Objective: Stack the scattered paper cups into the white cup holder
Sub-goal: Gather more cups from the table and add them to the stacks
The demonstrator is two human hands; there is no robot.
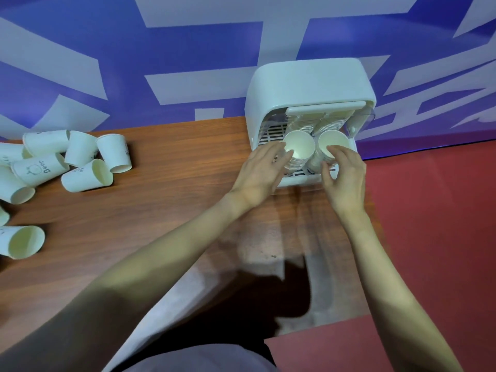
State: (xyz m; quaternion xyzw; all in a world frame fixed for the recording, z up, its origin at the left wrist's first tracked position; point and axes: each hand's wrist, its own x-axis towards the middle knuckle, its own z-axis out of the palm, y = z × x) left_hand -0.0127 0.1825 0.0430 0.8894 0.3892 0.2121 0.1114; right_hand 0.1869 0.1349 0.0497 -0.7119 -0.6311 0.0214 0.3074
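Surface (166, 210): brown wood-grain top, set against a blue-and-white patterned wall, with red floor showing past its right edge.

Resting on it, far right corner: one white cup holder (308, 84), boxy with rounded corners, its open front facing the viewer, its slatted base on the wood.

Resting on it, left end: a loose cluster of white paper cups (80, 162), most on their sides and touching one another, mouths pointing various ways; one bore the printed word "Bear". One further cup (22, 241) lay apart, nearer the viewer, at the left edge.
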